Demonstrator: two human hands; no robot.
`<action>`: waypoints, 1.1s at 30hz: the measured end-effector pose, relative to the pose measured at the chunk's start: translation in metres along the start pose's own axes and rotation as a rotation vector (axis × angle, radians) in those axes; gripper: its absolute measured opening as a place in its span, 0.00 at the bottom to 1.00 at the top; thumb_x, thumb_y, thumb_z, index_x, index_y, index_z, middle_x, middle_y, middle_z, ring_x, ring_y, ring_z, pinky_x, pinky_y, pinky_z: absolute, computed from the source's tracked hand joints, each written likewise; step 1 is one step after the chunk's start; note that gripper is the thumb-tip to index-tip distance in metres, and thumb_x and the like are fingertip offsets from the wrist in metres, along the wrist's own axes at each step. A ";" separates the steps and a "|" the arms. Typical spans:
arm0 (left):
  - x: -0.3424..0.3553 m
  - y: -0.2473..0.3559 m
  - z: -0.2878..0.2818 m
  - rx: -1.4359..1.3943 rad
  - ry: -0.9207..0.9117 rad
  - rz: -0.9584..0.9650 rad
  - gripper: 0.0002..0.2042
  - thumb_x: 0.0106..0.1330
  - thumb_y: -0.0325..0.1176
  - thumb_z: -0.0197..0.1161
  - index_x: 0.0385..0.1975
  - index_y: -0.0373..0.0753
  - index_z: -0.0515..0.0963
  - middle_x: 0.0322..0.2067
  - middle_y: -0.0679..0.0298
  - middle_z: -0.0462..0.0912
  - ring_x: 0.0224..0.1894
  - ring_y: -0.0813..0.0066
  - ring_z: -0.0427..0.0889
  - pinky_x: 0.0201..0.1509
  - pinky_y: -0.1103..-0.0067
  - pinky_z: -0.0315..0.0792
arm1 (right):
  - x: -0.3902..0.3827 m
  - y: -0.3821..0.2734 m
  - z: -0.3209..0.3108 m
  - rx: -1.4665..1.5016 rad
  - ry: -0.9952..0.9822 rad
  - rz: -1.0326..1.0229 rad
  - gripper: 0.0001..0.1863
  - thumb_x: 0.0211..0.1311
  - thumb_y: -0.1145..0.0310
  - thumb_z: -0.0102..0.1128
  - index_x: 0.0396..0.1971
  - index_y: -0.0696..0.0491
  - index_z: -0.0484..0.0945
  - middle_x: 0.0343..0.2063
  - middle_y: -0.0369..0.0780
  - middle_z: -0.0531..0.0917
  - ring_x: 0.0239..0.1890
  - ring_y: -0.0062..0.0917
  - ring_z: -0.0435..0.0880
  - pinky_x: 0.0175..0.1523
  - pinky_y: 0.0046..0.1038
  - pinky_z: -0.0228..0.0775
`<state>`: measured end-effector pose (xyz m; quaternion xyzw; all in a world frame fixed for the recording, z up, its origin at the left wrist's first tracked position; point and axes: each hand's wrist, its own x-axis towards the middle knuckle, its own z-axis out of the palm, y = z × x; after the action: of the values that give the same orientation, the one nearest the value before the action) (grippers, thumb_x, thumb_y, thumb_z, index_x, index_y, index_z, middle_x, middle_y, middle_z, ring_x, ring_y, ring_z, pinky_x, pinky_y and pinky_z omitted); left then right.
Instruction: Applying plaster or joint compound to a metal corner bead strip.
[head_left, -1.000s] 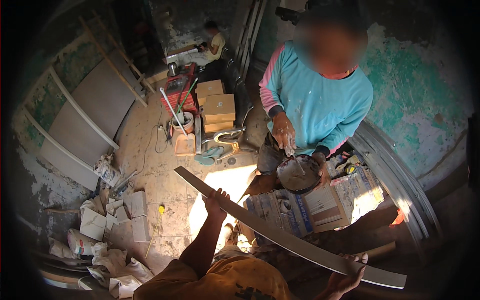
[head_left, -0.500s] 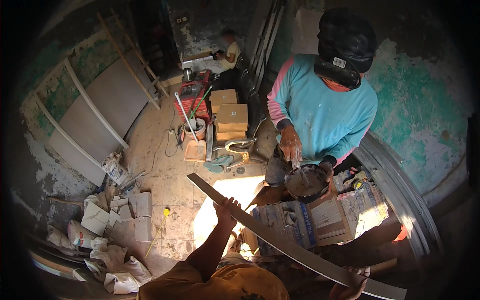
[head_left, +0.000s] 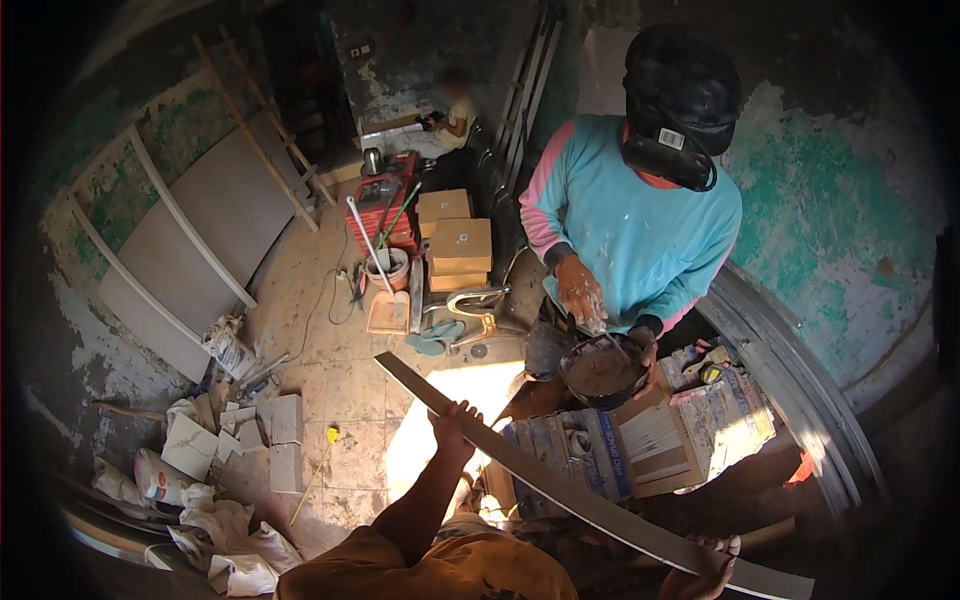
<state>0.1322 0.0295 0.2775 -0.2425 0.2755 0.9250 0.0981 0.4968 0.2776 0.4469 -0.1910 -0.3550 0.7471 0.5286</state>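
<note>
A long, narrow strip of grey board (head_left: 560, 482) with a pale edge slants across in front of me, from the middle of the view to the lower right. My left hand (head_left: 455, 432) is closed around it near its far end. Close to the other end, my right hand (head_left: 702, 572) grips the same strip, its fingers curled over the edge. Opposite me, a co-worker (head_left: 640, 215) in a turquoise and pink top leans over a black bowl (head_left: 604, 372) of brownish-grey paste. One of the co-worker's hands supports the bowl; the other is at its rim.
Under the strip lie stacked boxes (head_left: 560, 440), with a tape measure (head_left: 712, 372) beside them. Metal channels (head_left: 800, 350) run along the right wall. Broken tiles (head_left: 285, 440) and sacks (head_left: 240, 540) lie at left. Farther off are cartons (head_left: 462, 246), a dustpan (head_left: 388, 314) and a seated person (head_left: 458, 115).
The co-worker and the bowl have shifted slightly left, and the co-worker's stirring hand has moved to the bowl's rim. My hands and the strip look unmoved.
</note>
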 end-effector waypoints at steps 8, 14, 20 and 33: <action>0.002 0.002 -0.014 0.035 0.003 -0.008 0.12 0.67 0.30 0.52 0.46 0.46 0.58 0.45 0.56 0.69 0.37 0.62 0.71 0.43 0.62 0.73 | -0.001 0.002 -0.009 -0.036 0.008 -0.013 0.21 0.65 0.56 0.51 0.50 0.56 0.74 0.30 0.43 0.82 0.37 0.35 0.81 0.51 0.45 0.73; -0.011 0.001 -0.002 0.112 0.100 0.009 0.13 0.67 0.31 0.53 0.47 0.44 0.59 0.46 0.56 0.69 0.43 0.60 0.71 0.47 0.61 0.73 | -0.003 0.005 -0.021 0.021 0.061 0.024 0.20 0.65 0.57 0.51 0.47 0.55 0.78 0.29 0.44 0.81 0.37 0.37 0.81 0.51 0.47 0.73; -0.010 -0.004 -0.008 0.114 0.066 0.010 0.13 0.67 0.30 0.53 0.47 0.45 0.60 0.44 0.57 0.70 0.41 0.60 0.72 0.46 0.61 0.74 | -0.007 0.002 -0.018 -0.031 0.098 0.005 0.19 0.64 0.58 0.50 0.48 0.55 0.78 0.29 0.43 0.82 0.37 0.37 0.81 0.51 0.47 0.72; -0.001 -0.008 -0.008 0.128 0.045 -0.041 0.11 0.66 0.31 0.55 0.44 0.38 0.65 0.40 0.59 0.70 0.39 0.65 0.72 0.47 0.65 0.73 | -0.015 -0.007 -0.007 0.013 0.168 -0.012 0.18 0.63 0.58 0.51 0.43 0.55 0.79 0.29 0.42 0.82 0.33 0.36 0.81 0.50 0.45 0.74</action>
<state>0.1386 0.0314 0.2686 -0.2622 0.3311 0.8976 0.1260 0.5113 0.2675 0.4456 -0.2473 -0.3056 0.7277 0.5621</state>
